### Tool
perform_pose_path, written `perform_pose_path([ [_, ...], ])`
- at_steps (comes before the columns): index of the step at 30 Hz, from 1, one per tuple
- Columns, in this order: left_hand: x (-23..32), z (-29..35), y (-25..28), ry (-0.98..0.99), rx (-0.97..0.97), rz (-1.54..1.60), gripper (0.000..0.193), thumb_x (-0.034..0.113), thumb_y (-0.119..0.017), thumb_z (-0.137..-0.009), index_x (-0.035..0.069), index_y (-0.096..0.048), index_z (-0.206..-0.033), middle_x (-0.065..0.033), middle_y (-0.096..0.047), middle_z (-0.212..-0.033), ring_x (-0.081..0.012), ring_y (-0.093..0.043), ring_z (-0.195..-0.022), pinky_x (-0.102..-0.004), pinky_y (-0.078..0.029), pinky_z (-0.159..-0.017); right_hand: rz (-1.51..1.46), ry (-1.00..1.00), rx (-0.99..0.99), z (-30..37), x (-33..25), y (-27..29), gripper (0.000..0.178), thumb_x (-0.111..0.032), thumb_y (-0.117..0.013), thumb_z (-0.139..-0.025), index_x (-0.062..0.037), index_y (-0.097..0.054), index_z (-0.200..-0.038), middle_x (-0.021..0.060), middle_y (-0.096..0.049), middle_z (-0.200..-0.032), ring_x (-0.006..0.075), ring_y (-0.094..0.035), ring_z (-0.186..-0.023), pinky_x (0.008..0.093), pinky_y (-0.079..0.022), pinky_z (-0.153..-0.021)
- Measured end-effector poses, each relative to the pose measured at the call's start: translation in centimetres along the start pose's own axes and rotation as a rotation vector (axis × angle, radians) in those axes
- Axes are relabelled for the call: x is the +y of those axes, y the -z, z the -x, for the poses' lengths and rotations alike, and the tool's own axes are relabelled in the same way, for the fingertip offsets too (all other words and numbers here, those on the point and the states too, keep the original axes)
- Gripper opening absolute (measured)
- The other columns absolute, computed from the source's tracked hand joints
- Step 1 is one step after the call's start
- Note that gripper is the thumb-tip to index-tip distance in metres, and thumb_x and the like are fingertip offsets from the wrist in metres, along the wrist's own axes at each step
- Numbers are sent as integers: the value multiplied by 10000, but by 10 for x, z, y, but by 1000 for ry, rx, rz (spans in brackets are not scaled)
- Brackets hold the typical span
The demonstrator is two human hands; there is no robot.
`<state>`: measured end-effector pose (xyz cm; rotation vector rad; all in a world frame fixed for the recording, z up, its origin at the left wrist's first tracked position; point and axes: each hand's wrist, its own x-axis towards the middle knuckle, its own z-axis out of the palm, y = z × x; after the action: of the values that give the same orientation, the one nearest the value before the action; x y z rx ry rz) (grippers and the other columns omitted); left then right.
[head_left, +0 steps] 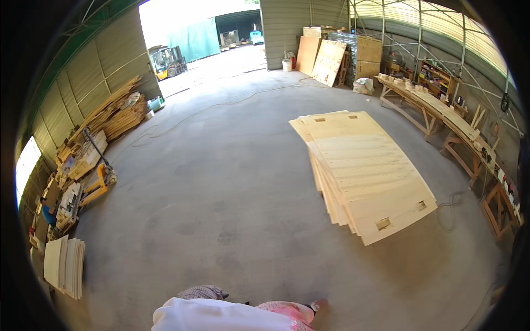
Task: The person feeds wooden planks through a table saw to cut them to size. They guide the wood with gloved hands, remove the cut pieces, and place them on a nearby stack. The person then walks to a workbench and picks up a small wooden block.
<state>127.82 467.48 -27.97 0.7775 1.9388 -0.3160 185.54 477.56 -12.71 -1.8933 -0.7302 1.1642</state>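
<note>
At the bottom edge, below my white top, a pink patterned cloth or sleeve reaches toward a dark band. Just beyond the band is my right hand, small and smeared, its fingers not readable. Nothing can be made out in it. A grey patterned piece of cloth with a dark end shows on the left; no left hand can be seen there. Ahead to the right, apart from my hand, lies a fanned stack of large plywood panels with rectangular cut-outs near the corners.
Long wooden workbenches line the right wall. A cable lies by the panels. On the left are a yellow pallet jack, piled timber and smaller boards. A forklift stands by the wide doorway.
</note>
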Motion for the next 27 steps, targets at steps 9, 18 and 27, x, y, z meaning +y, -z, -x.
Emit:
perform_pose_path([
  [9,609,85,-66,-956,57,-47,291,353,-563,-822,70,-616,-864,-67,-615,-732,-176,-572,-678,-337,-448,-622,-229,-195,22,-166,-34,136,314,-311,-401,-928,-114,-555,-1118,11,-596,-943,153,-575,-795,298,-470,-709],
  [18,867,203,-193,-1390,-214,-218,291,312,-508,-873,85,-541,-1052,-119,-613,-940,-241,-573,-865,-368,-441,-778,-677,-445,219,-312,14,323,312,-318,-393,-932,-127,-551,-1122,1,-590,-927,144,-568,-805,294,-466,-719],
  [27,740,11,-202,-222,-162,466,283,308,-552,-876,49,-634,-957,-69,-615,-747,-153,-542,-602,-294,-459,-558,-1032,222,334,-493,-106,584,420,-354,-450,-922,-105,-461,-1260,43,-535,-1190,179,-492,-1081,344,-375,-941],
])
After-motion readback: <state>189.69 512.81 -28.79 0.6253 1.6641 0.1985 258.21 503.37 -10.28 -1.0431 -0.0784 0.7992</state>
